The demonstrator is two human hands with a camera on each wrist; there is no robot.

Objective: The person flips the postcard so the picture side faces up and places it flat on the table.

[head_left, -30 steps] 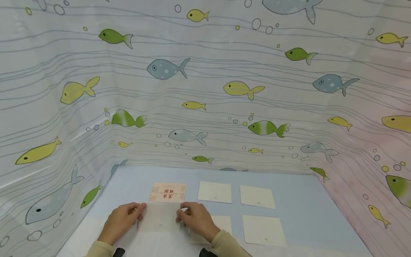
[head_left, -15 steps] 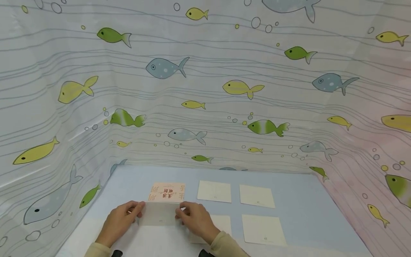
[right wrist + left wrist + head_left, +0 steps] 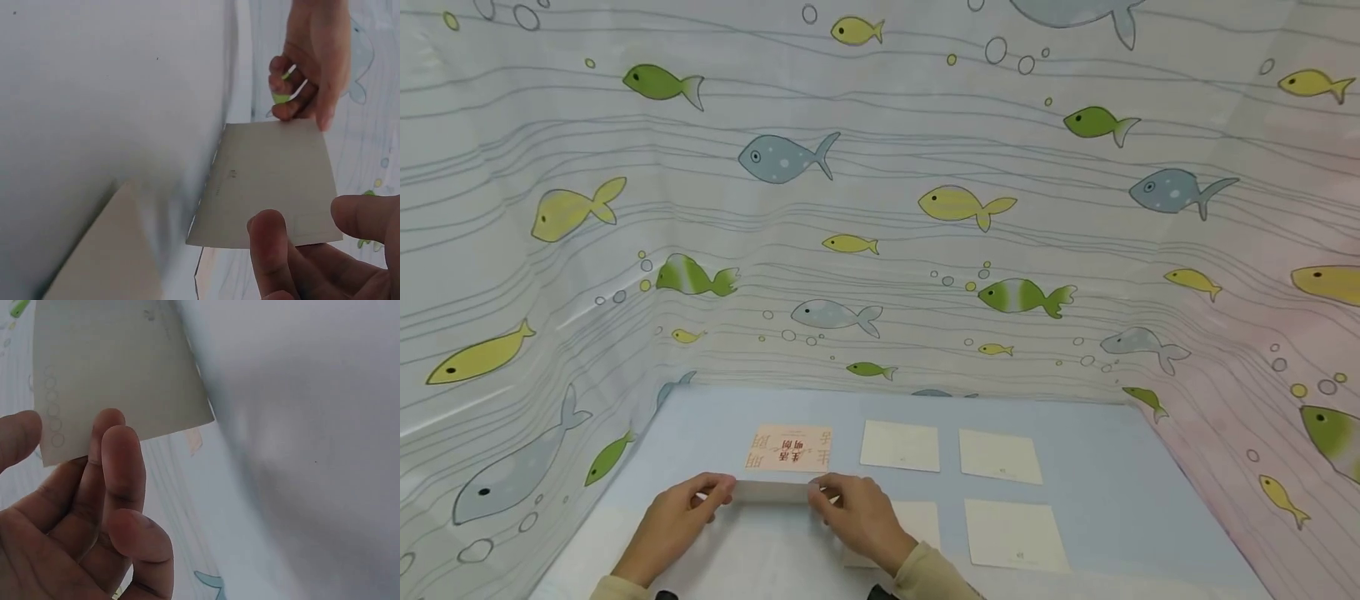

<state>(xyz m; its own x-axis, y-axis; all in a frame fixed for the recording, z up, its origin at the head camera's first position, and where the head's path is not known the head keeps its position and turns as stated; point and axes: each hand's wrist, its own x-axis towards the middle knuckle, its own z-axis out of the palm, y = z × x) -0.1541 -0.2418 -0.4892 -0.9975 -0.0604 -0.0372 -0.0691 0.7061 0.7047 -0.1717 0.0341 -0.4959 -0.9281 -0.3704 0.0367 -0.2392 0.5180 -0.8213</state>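
A cream postcard [image 3: 772, 492] stands on edge low over the table, seen as a narrow strip in the head view. My left hand [image 3: 677, 521] pinches its left edge and my right hand [image 3: 859, 512] pinches the right one. The left wrist view shows a row of small printed circles on the postcard [image 3: 119, 375]. In the right wrist view the same postcard [image 3: 269, 175] spans between both hands, its lower edge close to the tabletop. Just beyond it lies an orange-pink card [image 3: 790, 448] with red characters that appear upside down.
Two cream cards, a rear middle one [image 3: 900, 446] and a rear right one [image 3: 1000, 457], lie on the pale table [image 3: 1090, 475]. Closer in are a front right card [image 3: 1017, 537] and another card [image 3: 925, 521] partly behind my right hand. A fish-patterned sheet [image 3: 895, 333] encloses the table.
The postcard has tipped from a sloping face to a thin upright strip, and its top edge has come down slightly, clear of the orange-pink card. Both hands keep their pinch and barely shift.
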